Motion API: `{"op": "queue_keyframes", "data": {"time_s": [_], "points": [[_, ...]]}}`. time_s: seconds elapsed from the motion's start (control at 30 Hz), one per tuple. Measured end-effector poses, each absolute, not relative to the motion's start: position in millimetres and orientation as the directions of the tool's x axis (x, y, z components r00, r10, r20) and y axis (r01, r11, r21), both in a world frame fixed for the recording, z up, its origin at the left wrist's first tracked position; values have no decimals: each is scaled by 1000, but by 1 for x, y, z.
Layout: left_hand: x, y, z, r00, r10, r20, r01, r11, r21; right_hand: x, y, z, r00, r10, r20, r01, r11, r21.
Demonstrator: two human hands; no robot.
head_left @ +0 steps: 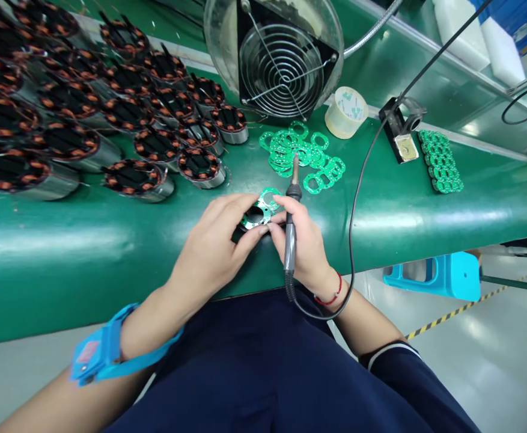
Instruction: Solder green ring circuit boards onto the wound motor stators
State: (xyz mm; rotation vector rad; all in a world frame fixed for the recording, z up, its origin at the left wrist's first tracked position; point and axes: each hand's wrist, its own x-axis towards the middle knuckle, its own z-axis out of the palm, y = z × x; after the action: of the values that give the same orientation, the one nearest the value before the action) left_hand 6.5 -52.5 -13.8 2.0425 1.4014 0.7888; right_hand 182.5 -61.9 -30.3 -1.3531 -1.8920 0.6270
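a green desk (pixel 65 240) carries rows of wound motor stators (pixel 110 120) across its left half, copper coils showing at their tops. behind the hands stands a fan (pixel 285 66) with a wire guard, and beside it a roll of tape (pixel 347 112). a loose heap of green ring boards (pixel 301 156) lies between the fan and the hands; a neater stack of green boards (pixel 441 161) sits well to the right, next to a small iron stand (pixel 401 135). a blue stool (pixel 438 275) shows below the desk edge.

the left hand (pixel 213 246), with a blue wrist strap (pixel 105 352) on its forearm, curls its fingers closed around a stator (pixel 252 219) at the desk's near edge, a green ring board (pixel 267 201) resting on top of it. the right hand (pixel 306 246) has its grip shut around a soldering iron (pixel 291 216), held upright with the tip pointing away from the person, just beside the ring board. the iron's black cable (pixel 357 198) loops under the wrist and runs up across the desk.
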Motion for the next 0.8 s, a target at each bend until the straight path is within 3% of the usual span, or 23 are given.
{"op": "queue_keyframes", "data": {"time_s": [0.1,0.3,0.4,0.5,0.6,0.7,0.8], "points": [[1,-58,-20,262,952,157,673,-297,678,188,-57,-23,-238,920,310,641,389,-661],[-17,-67,-7,297,954,-40,860,-249,445,189,-36,-8,-550,786,283,554,596,-581],[-27,-63,2,305,948,-91,804,-205,558,188,-34,-8,-544,790,284,553,592,-587],[-31,-56,8,179,966,-186,635,30,772,186,-40,-12,-467,830,305,626,553,-550],[-27,-49,11,72,959,-274,439,216,872,182,-50,-14,-421,863,281,692,505,-515],[-19,-42,13,89,964,-249,360,202,911,180,-57,-13,-403,870,285,706,494,-508],[-14,-39,12,118,977,-179,407,116,906,179,-61,-10,-432,837,336,667,547,-506]]}}
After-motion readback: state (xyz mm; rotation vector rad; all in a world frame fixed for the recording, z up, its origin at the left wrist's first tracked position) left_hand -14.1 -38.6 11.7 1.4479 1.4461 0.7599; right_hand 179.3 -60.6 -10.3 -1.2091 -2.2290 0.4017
